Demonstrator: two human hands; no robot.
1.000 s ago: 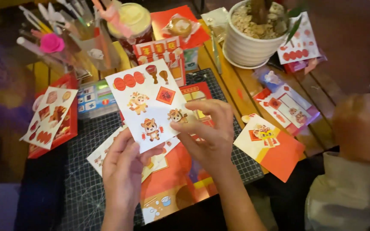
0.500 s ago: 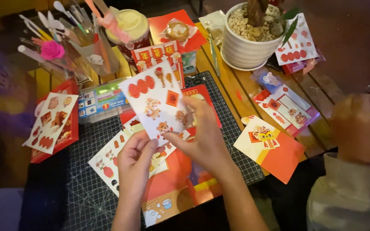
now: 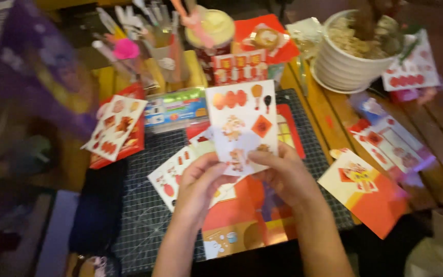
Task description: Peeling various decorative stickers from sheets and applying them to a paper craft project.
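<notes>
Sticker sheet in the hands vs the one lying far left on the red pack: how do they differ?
The held sticker sheet is up off the cutting mat, pinched at its lower edge by left hand and right hand; the left sticker sheet lies untouched on a red pack. The held one stands nearly straight, the left one is skewed. Both are white with red-orange stickers.

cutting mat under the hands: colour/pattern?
Dark cutting mat with a pale grid, clearest in the head view.

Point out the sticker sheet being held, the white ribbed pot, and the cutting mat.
sticker sheet (image 3: 242,120), head view, upper middle of the sheet.
white ribbed pot (image 3: 342,69), head view, its ribbed side wall.
cutting mat (image 3: 144,215), head view, bare gridded area at lower left.
</notes>
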